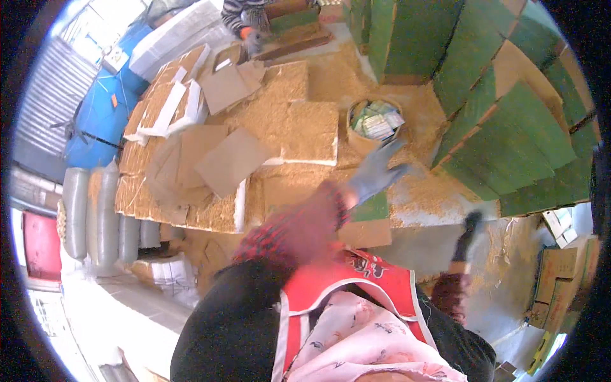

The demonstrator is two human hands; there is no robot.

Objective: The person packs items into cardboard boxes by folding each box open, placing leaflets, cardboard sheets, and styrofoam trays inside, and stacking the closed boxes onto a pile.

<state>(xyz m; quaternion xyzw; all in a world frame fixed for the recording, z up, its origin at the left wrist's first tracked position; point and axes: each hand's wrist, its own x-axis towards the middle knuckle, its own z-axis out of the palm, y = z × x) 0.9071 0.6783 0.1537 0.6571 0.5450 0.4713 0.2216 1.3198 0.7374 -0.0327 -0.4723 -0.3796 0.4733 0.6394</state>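
My left hand (pixel 379 169), in a grey glove, reaches out over the work surface with its fingers spread and nothing seen in it. Its fingertips are close to the near rim of a round tub (pixel 361 144) that holds packets and bundles of paper. Below the hand lies a green and brown cardboard box (pixel 365 232), partly covered by my sleeve. My right hand (pixel 470 229), in a dark glove, is out to the right beside the table edge; it is blurred, and its fingers cannot be made out.
White trays (pixel 312 138) filled with wood shavings cover the table's middle, with cardboard sheets (pixel 234 161) on top. Green cartons (pixel 506 143) stand stacked at the right. A co-worker's gloved hand (pixel 253 42) is at the far side. Shavings (pixel 420 203) lie scattered near the table edge.
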